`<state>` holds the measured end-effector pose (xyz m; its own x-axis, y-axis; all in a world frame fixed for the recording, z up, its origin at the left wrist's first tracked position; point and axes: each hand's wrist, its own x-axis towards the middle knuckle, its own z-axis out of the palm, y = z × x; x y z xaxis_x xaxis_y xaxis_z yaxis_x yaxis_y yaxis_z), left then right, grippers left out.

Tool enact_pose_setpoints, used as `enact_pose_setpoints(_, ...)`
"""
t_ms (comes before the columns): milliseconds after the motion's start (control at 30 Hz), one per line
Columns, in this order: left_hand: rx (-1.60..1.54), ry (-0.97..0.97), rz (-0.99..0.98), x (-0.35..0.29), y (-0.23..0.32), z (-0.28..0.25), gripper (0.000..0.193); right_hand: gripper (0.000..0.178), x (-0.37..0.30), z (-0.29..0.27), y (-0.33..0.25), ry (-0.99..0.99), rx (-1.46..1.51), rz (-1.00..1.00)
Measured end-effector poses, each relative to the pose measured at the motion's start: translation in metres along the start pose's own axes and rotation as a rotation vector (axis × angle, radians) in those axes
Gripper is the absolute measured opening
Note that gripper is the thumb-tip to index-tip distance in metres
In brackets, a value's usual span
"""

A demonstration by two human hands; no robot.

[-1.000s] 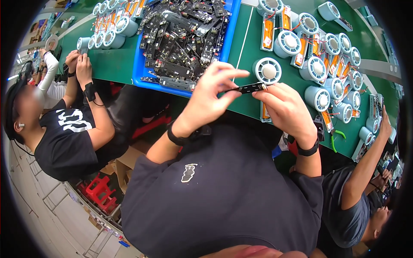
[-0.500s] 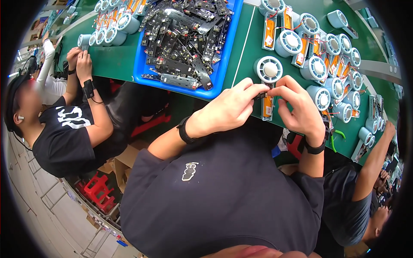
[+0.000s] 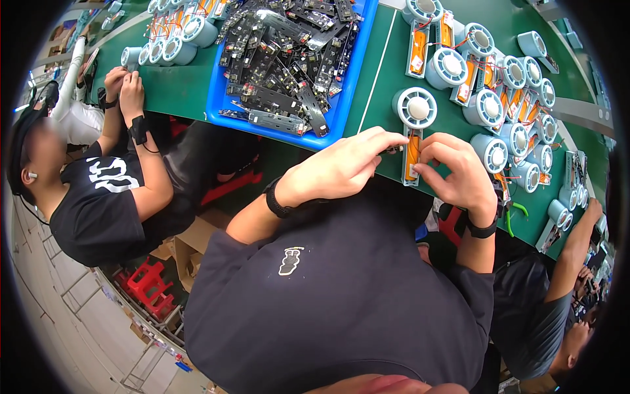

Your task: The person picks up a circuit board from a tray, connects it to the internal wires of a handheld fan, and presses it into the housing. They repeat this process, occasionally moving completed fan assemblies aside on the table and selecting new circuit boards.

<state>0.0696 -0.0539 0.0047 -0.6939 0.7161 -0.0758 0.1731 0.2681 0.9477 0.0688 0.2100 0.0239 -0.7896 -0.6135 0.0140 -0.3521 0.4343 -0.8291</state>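
Note:
A light blue round fan-like unit (image 3: 416, 108) with a white hub lies in front of me, its narrow tray running toward the table edge with an orange battery pack (image 3: 412, 156) in it. My left hand (image 3: 341, 163) is closed on a small dark circuit board (image 3: 392, 150), mostly hidden under the fingers, just left of the battery. My right hand (image 3: 454, 169) is at the battery's right side. Its thumb and forefinger are curved with a gap between their tips, close to or touching the tray. I see nothing held between them.
A blue bin (image 3: 354, 72) heaped with dark circuit boards stands at the left. Several more light blue units (image 3: 485, 108) with orange batteries and red wires crowd the right. Green-handled pliers (image 3: 517, 215) lie near the table edge. Co-workers sit at both sides.
My right fingers have drawn apart from my left fingertips and moved slightly down beside the battery. More of the battery shows. The view has shifted a little.

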Motion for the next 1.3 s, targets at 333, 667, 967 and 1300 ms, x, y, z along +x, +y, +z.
enact_pose_setpoints(333, -0.130, 0.070, -0.022, 0.001, 0.005, -0.002, 0.057, 0.025, 0.001, 0.003, -0.002, 0.076, -0.059, 0.026)
enact_pose_setpoints(667, -0.463, 0.236, -0.079, 0.002, -0.003, 0.009, 0.062, 0.040, 0.000, 0.018, -0.014, 0.077, -0.149, 0.027)
enact_pose_setpoints(967, -0.400, 0.227, -0.035, 0.006, -0.011, 0.016, 0.058, 0.030, 0.004, 0.029, 0.002, 0.108, -0.078, -0.035)
enact_pose_setpoints(1300, -0.318, 0.244, 0.062, 0.007, -0.027, 0.020, 0.052, 0.031, 0.008, 0.026, -0.018, -0.024, -0.451, -0.088)
